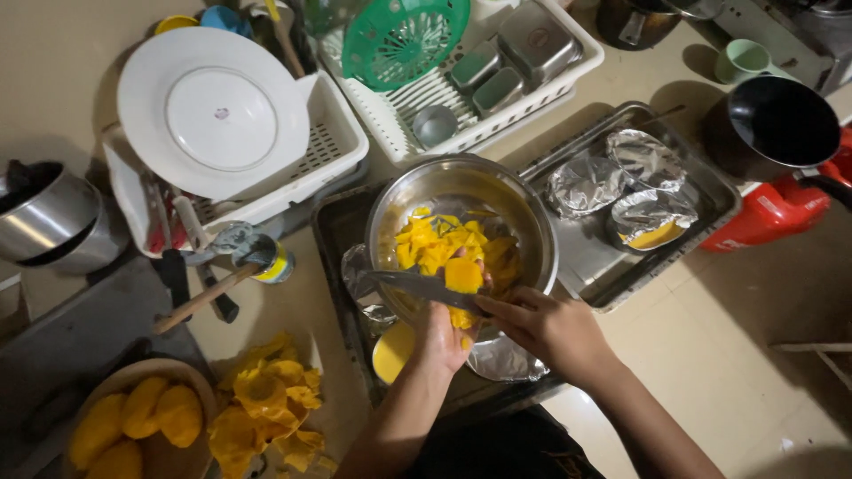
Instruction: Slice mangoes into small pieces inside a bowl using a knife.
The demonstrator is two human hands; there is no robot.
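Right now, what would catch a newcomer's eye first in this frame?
The steel bowl of bright yellow mango pieces at centre, where the right hand holds a knife and the left hand holds a mango chunk over it. At lower left lie yellow mango peels beside a wooden bowl of peeled mangoes; a white plate stands in the upper-left rack.

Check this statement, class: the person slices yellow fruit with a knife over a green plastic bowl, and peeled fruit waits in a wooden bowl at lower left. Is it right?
Not quite. The head view shows the bowl under the knife is shiny steel, not green plastic. The yellow fruit and the wooden bowl at lower left are as stated.
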